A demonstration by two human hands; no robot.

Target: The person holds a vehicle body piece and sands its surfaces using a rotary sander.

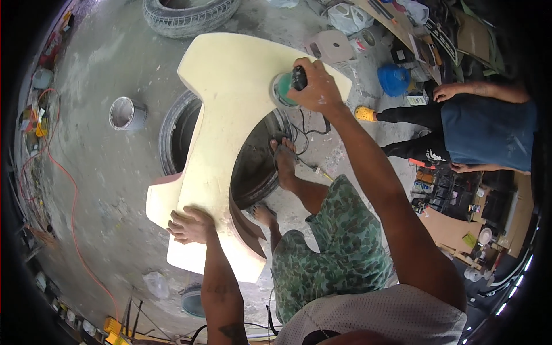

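Note:
A large cream, curved panel (218,69) with a wide arched cut-out lies over a tyre (171,138). My right hand (316,86) grips the black handle of a green orbital sander (280,89) on the panel's upper right part; its dark cord hangs down beside the tyre. My left hand (192,224) lies with fingers spread on the panel's lower left. The sander's pad is partly hidden. My bare legs and sandalled feet show to the right of the panel's arch.
A bucket (126,114) stands left. An orange cord (75,201) crosses the floor. Another tyre (190,14) lies behind. A person (483,132) in yellow clogs stands right, near a blue container (393,79), a grey stool (328,46) and cluttered benches (443,224).

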